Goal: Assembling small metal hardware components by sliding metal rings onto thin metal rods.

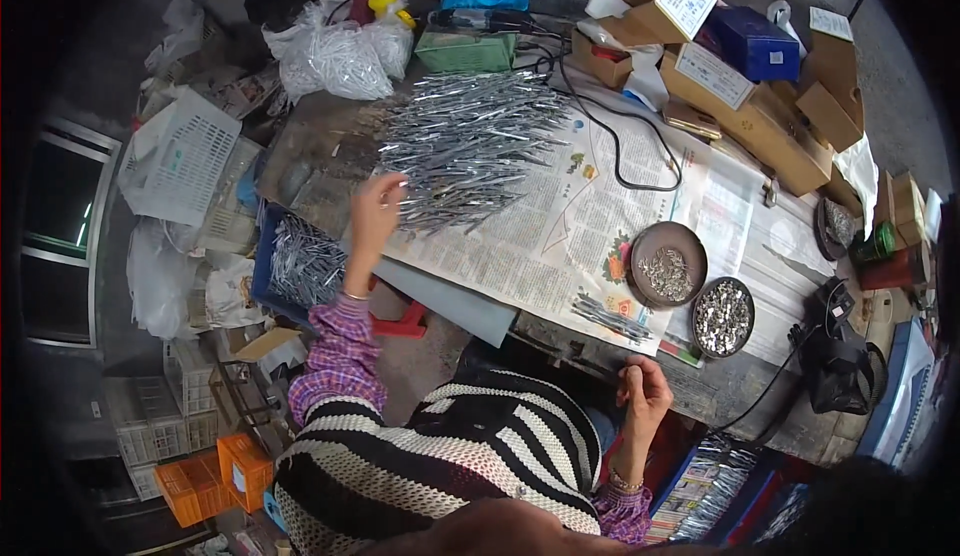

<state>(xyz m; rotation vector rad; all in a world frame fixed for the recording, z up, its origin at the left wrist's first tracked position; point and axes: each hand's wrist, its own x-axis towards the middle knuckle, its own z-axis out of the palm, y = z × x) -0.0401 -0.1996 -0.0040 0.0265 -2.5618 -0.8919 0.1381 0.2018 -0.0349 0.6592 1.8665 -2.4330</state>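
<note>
A wide heap of thin silver metal strips (pixel 475 136) lies on newspaper (pixel 590 206) spread over the workbench. At the heap's left edge is my left hand (pixel 376 211), its fingers bent and drawn together; anything between the fingertips is too small to make out. My right hand (pixel 645 393) hangs off the bench's front edge, fingers curled with the thumb against them, and what they hold, if anything, is hidden. Nearest to it is a small row of strips (pixel 612 318). Beyond stand a brown round dish (pixel 640 291) of small metal pieces and a dark dish (pixel 699 341) of shinier ones.
A blue bin (pixel 262 281) of metal strips stands left of the bench. Cardboard boxes (pixel 745 121) crowd the back right, where a black cable (pixel 620 171) loops over the newspaper. Plastic bags (pixel 335 56) and a green box (pixel 465 52) sit behind the heap. More strips (pixel 715 491) lie lower right.
</note>
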